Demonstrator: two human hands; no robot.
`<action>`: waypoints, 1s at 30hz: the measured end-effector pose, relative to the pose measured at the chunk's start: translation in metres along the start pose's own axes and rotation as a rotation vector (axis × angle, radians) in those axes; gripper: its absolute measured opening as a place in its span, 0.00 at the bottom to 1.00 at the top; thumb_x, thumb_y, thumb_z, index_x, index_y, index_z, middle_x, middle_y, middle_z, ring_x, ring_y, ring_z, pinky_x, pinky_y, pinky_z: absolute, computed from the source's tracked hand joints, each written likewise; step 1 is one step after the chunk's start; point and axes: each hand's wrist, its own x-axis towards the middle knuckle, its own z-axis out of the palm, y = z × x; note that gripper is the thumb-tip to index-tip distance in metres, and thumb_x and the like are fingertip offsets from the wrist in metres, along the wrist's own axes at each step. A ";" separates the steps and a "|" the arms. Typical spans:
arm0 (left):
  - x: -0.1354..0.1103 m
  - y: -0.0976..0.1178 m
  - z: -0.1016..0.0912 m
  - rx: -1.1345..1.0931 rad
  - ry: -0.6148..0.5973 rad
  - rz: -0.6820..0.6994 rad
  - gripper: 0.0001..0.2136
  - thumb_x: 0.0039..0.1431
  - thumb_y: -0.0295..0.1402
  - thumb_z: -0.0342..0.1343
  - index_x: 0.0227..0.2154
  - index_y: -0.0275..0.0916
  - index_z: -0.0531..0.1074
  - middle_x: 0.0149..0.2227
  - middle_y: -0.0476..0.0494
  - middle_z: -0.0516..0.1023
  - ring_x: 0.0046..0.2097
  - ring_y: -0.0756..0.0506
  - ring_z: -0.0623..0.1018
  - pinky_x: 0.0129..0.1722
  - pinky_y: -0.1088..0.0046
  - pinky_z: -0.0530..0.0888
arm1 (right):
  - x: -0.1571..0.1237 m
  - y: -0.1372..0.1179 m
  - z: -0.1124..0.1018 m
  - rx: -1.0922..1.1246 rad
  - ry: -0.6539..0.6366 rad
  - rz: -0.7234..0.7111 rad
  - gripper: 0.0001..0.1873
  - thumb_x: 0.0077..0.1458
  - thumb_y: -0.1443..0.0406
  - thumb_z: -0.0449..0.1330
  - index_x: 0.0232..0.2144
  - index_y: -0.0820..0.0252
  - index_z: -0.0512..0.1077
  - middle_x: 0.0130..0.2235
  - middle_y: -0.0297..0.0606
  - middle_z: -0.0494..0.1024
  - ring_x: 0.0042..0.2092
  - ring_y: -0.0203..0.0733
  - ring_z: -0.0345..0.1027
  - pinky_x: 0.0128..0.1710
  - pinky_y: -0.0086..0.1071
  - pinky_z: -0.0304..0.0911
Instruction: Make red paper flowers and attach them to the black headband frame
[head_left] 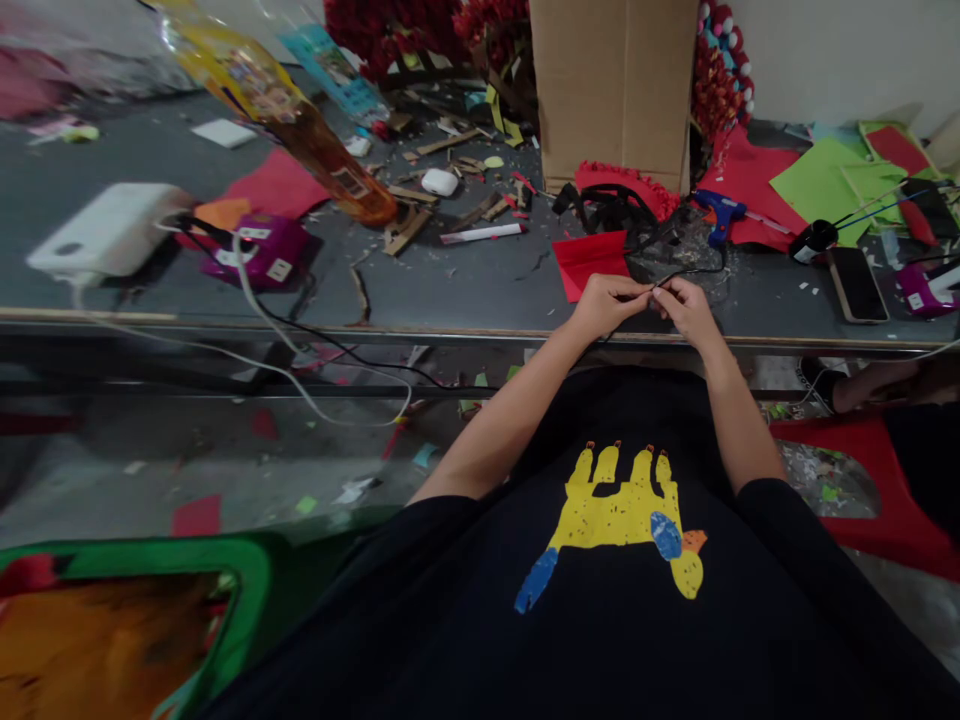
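**Two-Handed Fingertip Work**

Your left hand (609, 303) and right hand (688, 308) meet above the front edge of the grey counter (450, 290), fingertips pinching a dark piece (654, 288) too small to identify. Apparent step: fine manipulation; the next move likely needs light, steady pressure. Creased red paper (590, 262) lies beside your left hand; thin black cord (690, 269) runs nearby.

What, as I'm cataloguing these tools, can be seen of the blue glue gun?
The blue glue gun looks plastic and lies on its side on the grey tabletop, beyond the right hand. Its nozzle end points left, its handle toward the person. A pale, pinkish stick projects from its back over red paper. A dark cord runs from near the handle toward that hand. No hand touches the gun's body.
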 end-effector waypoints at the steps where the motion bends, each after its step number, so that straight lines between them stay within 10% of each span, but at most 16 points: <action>1: 0.000 0.000 0.000 0.001 -0.007 0.016 0.10 0.54 0.38 0.58 0.29 0.37 0.81 0.29 0.43 0.81 0.29 0.50 0.77 0.28 0.77 0.71 | 0.000 0.000 0.000 -0.011 0.002 0.001 0.15 0.51 0.54 0.59 0.25 0.60 0.67 0.22 0.28 0.67 0.21 0.29 0.57 0.22 0.26 0.54; 30: 0.001 0.000 -0.001 -0.089 -0.033 -0.109 0.11 0.52 0.39 0.60 0.31 0.35 0.81 0.25 0.44 0.79 0.25 0.51 0.73 0.24 0.77 0.67 | 0.000 0.003 0.000 -0.077 0.011 -0.039 0.15 0.53 0.53 0.56 0.24 0.57 0.63 0.20 0.27 0.61 0.23 0.31 0.54 0.23 0.27 0.51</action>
